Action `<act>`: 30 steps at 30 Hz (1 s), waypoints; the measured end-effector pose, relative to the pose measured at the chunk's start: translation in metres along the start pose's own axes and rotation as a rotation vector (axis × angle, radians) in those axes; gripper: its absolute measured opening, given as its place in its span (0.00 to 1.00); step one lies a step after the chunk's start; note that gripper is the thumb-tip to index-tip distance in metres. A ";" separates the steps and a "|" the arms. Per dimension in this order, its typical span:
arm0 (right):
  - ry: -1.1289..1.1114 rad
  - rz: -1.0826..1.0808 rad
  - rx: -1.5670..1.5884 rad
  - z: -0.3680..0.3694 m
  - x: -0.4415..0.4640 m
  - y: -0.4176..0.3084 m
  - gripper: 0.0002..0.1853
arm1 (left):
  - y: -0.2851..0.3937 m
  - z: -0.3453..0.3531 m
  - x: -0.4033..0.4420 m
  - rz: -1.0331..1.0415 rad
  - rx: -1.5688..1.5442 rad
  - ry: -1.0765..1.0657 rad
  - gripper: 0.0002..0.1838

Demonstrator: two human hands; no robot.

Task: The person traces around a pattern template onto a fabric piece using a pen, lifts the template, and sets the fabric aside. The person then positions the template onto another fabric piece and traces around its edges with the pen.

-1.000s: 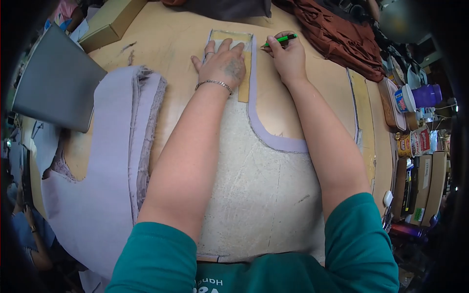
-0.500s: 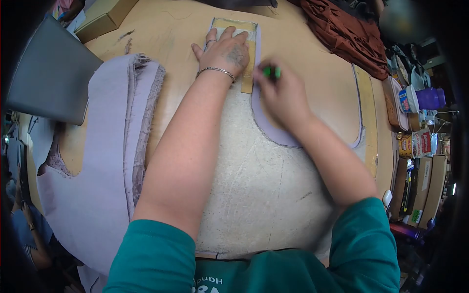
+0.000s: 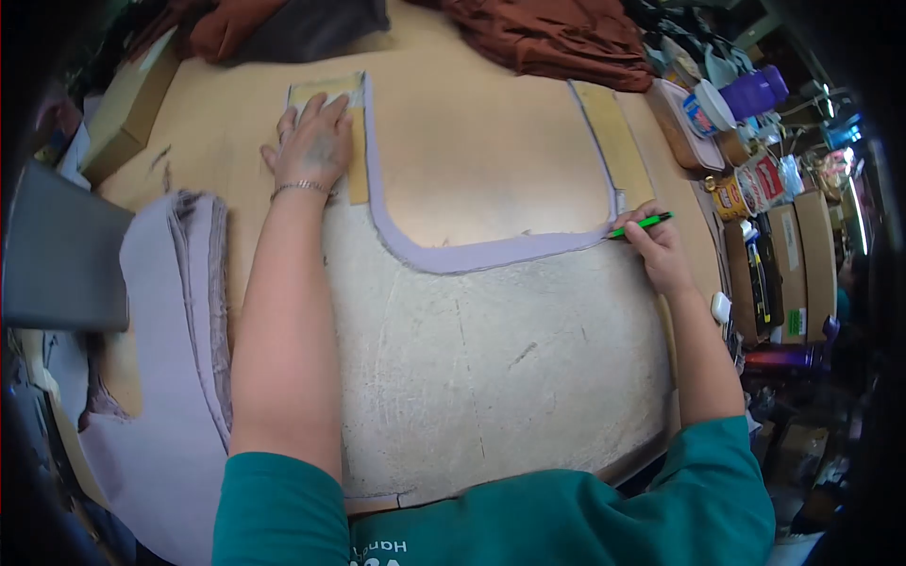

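Observation:
A large grey-white pattern template (image 3: 491,349) with yellowish taped strips lies over lilac fabric (image 3: 444,258), which shows as a band along the template's curved cut-out. Fingers spread, my left hand (image 3: 316,141) presses flat on the template's upper left strap. My right hand (image 3: 653,247) is closed round a green pencil (image 3: 647,223), its tip at the right end of the curve, by the template's edge. Left of my forearm lies a stack of cut lilac fabric pieces (image 3: 175,311) with frayed edges.
A grey box-like object (image 3: 61,250) stands at the left, near a cardboard box (image 3: 132,108). Brown cloth (image 3: 552,38) is heaped at the back. Along the right edge are a pink-rimmed tray (image 3: 684,127), a white tub (image 3: 708,108) and cardboard organisers (image 3: 788,264) with pens.
My right hand with the green pencil has moved from beside the left strap along the curve to its right end. My left hand stays on the strap. The view has shifted right.

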State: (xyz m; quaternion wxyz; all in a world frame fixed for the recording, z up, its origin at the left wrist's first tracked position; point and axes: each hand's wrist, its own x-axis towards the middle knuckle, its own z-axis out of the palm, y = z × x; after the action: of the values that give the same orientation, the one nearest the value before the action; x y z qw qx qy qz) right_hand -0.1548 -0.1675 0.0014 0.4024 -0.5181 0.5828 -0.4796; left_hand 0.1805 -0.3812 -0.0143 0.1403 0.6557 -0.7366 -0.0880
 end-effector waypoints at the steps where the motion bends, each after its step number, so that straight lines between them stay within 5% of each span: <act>1: 0.036 -0.002 0.032 0.000 -0.001 0.002 0.06 | -0.001 0.001 0.001 0.003 -0.002 0.014 0.21; 6: 0.504 0.016 0.566 -0.024 -0.022 0.002 0.07 | -0.004 0.003 -0.001 0.046 -0.110 0.105 0.19; 10: 0.667 0.135 -0.032 -0.069 -0.083 -0.006 0.11 | -0.022 0.014 -0.006 0.412 -0.398 0.335 0.19; 12: 0.707 0.166 -0.339 -0.068 -0.107 -0.001 0.14 | 0.025 -0.011 -0.051 0.545 -0.536 0.231 0.18; 15: 0.495 0.272 -0.854 -0.056 -0.117 -0.005 0.18 | 0.117 -0.008 -0.143 0.607 -0.368 0.015 0.17; 19: 0.564 0.217 -0.742 -0.051 -0.114 0.012 0.17 | 0.156 0.007 -0.173 0.463 -0.135 -0.012 0.13; 22: 0.500 0.276 -0.685 -0.055 -0.112 0.016 0.16 | 0.160 0.021 -0.179 0.442 -0.209 0.111 0.08; 30: 0.505 0.242 -0.751 -0.039 -0.152 0.002 0.17 | 0.151 0.016 -0.203 0.393 -0.286 0.038 0.06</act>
State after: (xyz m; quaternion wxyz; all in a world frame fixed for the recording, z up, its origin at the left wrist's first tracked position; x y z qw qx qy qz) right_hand -0.1716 -0.0112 0.0032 0.0858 -0.4234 0.8518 -0.2962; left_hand 0.0532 -0.1624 -0.0006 0.2599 0.4751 -0.8272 -0.1499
